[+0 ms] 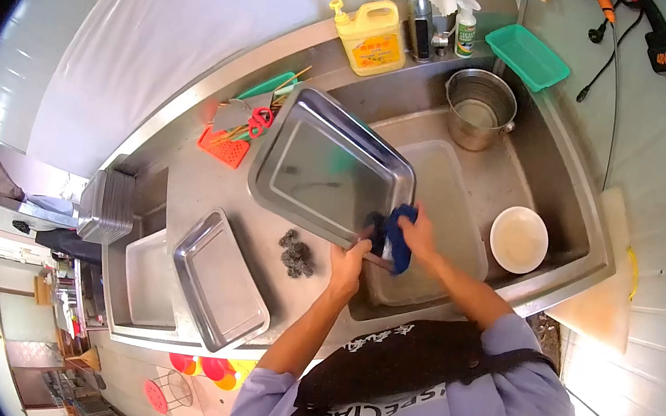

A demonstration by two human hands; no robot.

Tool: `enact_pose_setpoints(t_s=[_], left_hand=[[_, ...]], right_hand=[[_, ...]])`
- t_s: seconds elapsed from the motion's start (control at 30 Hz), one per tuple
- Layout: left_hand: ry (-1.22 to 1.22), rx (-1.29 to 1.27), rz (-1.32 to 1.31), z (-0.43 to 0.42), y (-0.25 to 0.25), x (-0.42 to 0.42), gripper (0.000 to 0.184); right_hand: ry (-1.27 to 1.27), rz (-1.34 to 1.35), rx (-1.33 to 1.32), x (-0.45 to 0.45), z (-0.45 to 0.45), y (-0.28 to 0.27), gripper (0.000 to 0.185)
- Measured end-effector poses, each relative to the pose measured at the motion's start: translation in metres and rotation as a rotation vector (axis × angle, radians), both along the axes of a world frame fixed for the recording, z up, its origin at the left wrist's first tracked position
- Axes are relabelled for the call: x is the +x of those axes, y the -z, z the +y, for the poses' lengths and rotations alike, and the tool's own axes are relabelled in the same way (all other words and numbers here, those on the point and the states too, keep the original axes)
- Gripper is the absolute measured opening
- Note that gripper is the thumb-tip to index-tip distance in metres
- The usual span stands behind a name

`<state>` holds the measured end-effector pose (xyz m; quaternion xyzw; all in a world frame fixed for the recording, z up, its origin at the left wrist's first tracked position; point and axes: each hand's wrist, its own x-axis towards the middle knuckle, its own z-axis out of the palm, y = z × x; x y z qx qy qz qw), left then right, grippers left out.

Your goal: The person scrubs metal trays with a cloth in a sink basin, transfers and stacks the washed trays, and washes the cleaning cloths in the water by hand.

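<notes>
A shiny rectangular metal tray [329, 175] is held tilted over the sink, its hollow side facing me. My left hand [348, 266] grips its near rim, fingers closed round the edge. At the tray's near right corner, my right hand [420, 233] is closed on a dark blue cloth [400, 239], which is pressed against the metal. Below and left of the tray, steel wool scourers [296, 255] lie on the steel counter. A second metal tray [224, 286] rests further left on that counter.
The sink [517, 170] holds a metal pot [477, 113], a white bowl [518, 239] and a translucent tub [470, 202]. A yellow jug [372, 39], a spray bottle [465, 32], the faucet [420, 24] and a green basin [527, 56] line the back. Stacked trays [106, 208] stand left.
</notes>
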<state>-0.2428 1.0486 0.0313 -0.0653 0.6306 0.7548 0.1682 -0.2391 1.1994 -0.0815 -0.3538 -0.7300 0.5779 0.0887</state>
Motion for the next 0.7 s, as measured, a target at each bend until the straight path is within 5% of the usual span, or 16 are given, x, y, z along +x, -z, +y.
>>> enact_pose_setpoints(t_s=[0.13,0.23,0.33,0.43,0.53,0.57,0.63,0.7], left_hand=[[0.22,-0.119,0.003,-0.026,-0.009,-0.001,0.036],[0.361,-0.308,-0.121,-0.037,-0.042,-0.012,0.043],[0.51,-0.414,-0.085,-0.052,-0.065,-0.04,0.048],[0.543,-0.464,-0.154,-0.048,-0.092,-0.049,0.071],[0.204,-0.226,0.271,-0.034,-0.073,-0.023,0.087],[0.209,-0.496,0.505,-0.037,-0.057,-0.019,0.09],[0.285,-0.423,0.418,-0.035,-0.055,-0.018,0.092],[0.291,-0.39,0.346,-0.035,-0.05,-0.018,0.093]], right_hand=[[0.028,-0.257,0.148,-0.025,0.047,0.0,0.065],[-0.207,-0.096,0.408,-0.012,0.056,0.014,0.065],[-0.302,0.147,0.331,-0.001,0.059,0.027,0.055],[-0.259,0.113,0.016,0.006,0.044,0.009,0.045],[-0.199,0.119,-0.358,0.008,0.039,0.011,0.04],[-0.178,0.125,-0.362,0.012,0.037,0.01,0.038],[-0.146,0.123,-0.363,0.023,0.031,-0.009,0.035],[-0.21,0.135,-0.42,0.016,0.037,0.031,0.032]])
